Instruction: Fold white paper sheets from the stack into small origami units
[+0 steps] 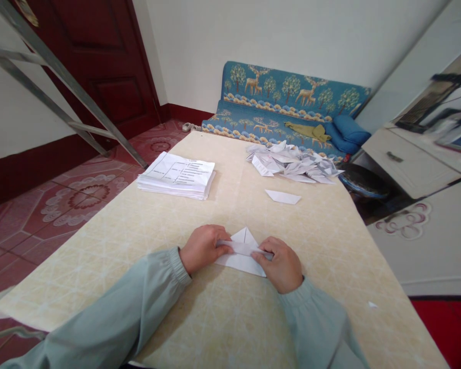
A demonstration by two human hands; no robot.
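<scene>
A partly folded sheet of white paper (243,262) lies near the middle of the table, with a pointed peak on its far side and a strip folded across it. My left hand (205,248) pinches the left end of that strip between thumb and fingers. At the right end, my right hand (281,262) grips the same strip, its fingers curled. Beyond my hands rests a single folded paper piece (283,197), long and flat with slanted ends.
A stack of printed sheets (176,175) sits at the table's (230,328) far left. A heap of folded paper pieces (292,163) spreads at the far right. A small paper scrap (372,305) lies right. Behind stand a patterned sofa (276,87) and, left, a metal ladder (72,87).
</scene>
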